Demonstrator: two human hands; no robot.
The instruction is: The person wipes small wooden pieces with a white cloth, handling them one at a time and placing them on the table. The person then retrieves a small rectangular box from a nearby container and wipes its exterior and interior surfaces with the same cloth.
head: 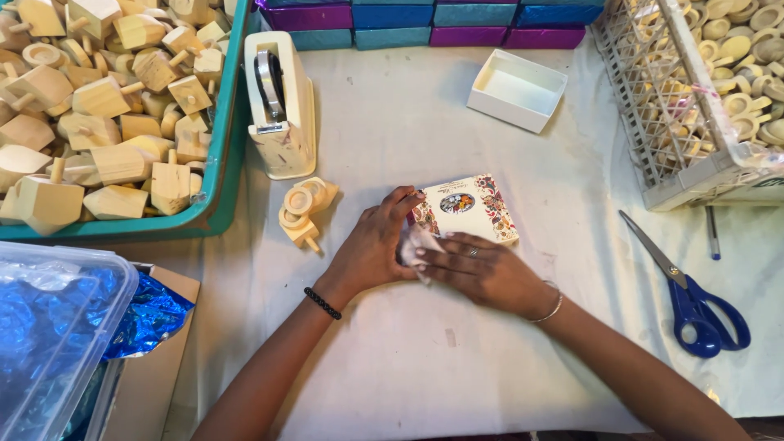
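Observation:
A small patterned gift box (474,207) with floral and butterfly print lies on the white cloth-covered table (408,343). My left hand (371,245) grips its near left corner. My right hand (482,273), wearing a ring and thin bangle, presses flat on a piece of clear wrap (418,245) against the box's near side. Both hands touch the box and the wrap between them.
A cream tape dispenser (282,102) and a few wooden tops (304,211) lie to the left. A teal tray (219,163) holds several wooden tops. An open white box (516,88), a white crate (665,131), blue scissors (694,298) and a pen (713,233) sit right. Blue foil (147,314) at lower left.

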